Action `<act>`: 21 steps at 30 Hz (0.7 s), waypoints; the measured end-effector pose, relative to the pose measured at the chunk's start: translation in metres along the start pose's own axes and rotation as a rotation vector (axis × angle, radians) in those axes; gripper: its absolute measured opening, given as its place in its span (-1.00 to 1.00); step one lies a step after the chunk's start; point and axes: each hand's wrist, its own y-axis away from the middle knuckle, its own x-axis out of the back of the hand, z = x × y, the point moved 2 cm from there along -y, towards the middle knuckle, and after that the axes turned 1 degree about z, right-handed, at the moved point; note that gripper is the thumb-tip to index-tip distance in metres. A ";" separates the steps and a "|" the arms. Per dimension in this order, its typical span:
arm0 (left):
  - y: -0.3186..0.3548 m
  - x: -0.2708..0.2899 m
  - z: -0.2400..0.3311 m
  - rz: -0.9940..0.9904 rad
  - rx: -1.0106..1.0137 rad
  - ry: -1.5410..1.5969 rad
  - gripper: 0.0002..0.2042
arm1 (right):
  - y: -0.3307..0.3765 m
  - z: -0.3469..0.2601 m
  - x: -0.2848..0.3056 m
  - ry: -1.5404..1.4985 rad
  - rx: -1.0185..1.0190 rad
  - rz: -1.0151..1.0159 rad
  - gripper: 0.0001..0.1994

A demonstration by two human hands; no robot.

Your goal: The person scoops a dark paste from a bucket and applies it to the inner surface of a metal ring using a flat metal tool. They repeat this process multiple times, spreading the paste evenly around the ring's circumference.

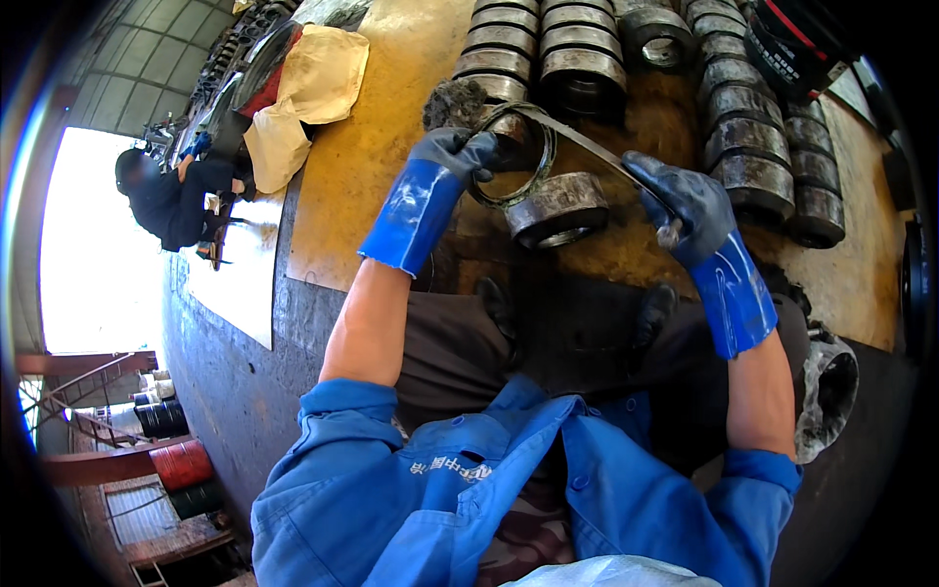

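Note:
In a blue rubber glove, my left hand point(445, 161) is closed round the left side of a thin ring point(509, 202), which looks like wire or a narrow band. My right hand point(685, 205), gloved the same way, grips a long flat metal blade-like tool point(592, 147); its far end reaches the top of the ring. Whether the two touch is hard to tell. Just under the ring a short, thick-walled metal sleeve point(558, 207) lies tilted on the brown board. A dark grey fuzzy wad point(455, 104) sits beyond my left fingers.
Rows of similar metal sleeves point(748, 147) lie across the stained board point(391, 127). A black bucket point(797, 49) stands far right, a plastic-wrapped roll point(827, 396) near my right elbow. Brown paper point(318, 78) lies far left. Another person point(176, 196) crouches at left; drums point(181, 465) stand lower left.

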 end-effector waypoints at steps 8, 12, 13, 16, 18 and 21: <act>0.014 0.002 0.035 -0.031 -0.016 0.187 -0.73 | 0.007 0.015 -0.013 -0.376 -0.355 -0.016 -0.66; 0.013 0.005 0.035 0.001 0.015 0.207 -0.73 | 0.011 0.021 -0.023 -0.505 -0.350 -0.004 -0.68; 0.010 0.004 0.033 -0.009 -0.029 0.227 -0.70 | 0.013 0.024 -0.025 -0.612 -0.480 -0.029 -0.69; 0.008 0.006 0.032 -0.012 -0.108 0.261 -0.67 | 0.013 0.026 -0.032 -0.771 -0.678 -0.053 -0.70; 0.009 0.006 0.035 -0.002 -0.134 0.279 -0.68 | 0.011 0.024 -0.033 -0.815 -0.749 -0.049 -0.70; 0.011 0.008 0.038 0.021 -0.180 0.300 -0.68 | 0.006 0.022 -0.030 -0.816 -0.820 -0.128 -0.68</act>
